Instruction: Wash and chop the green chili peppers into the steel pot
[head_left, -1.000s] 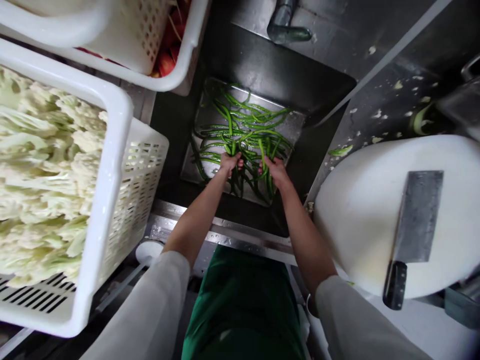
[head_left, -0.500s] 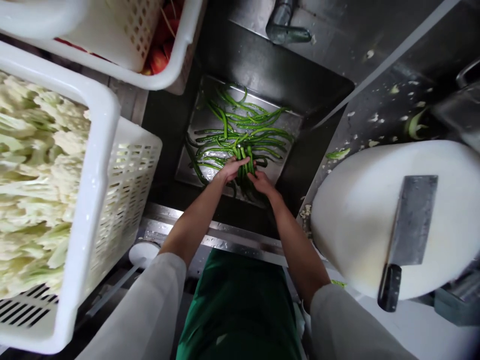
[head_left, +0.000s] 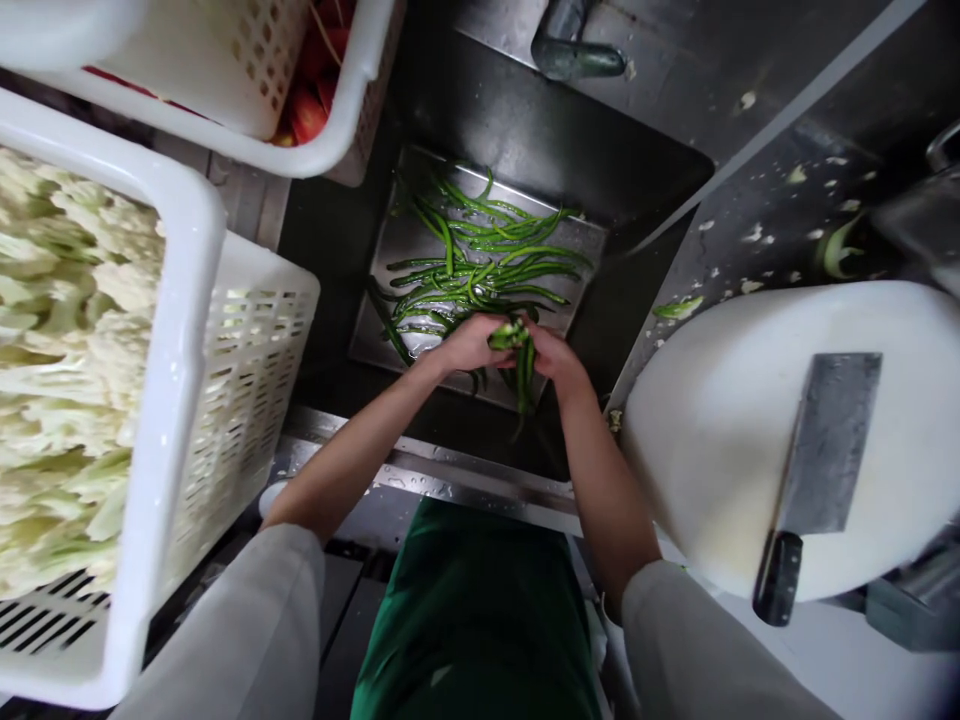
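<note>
My left hand (head_left: 474, 342) is closed around a bunch of long green beans (head_left: 510, 336), whose cut-looking ends point up towards me. Closed on the same bunch from the other side is my right hand (head_left: 551, 352); several beans hang down between the hands. Both hands are over the near edge of a shallow metal tray (head_left: 574, 238) in the sink. More long green beans (head_left: 495, 240) lie loosely across that tray, wet and mostly sideways. The fingertips are partly hidden by the bunch.
A white basket of cauliflower (head_left: 67, 370) stands at left, with a basket of red vegetables (head_left: 307, 115) behind it. A faucet (head_left: 577, 58) juts over the sink (head_left: 525, 110). On the right, a cleaver (head_left: 829, 440) lies on a round white cutting board (head_left: 705, 420) among scraps.
Both hands have drawn the bunch of beans slightly nearer and to the right. The bunch has tipped, so its ends now face up. The beans in the tray look unmoved.
</note>
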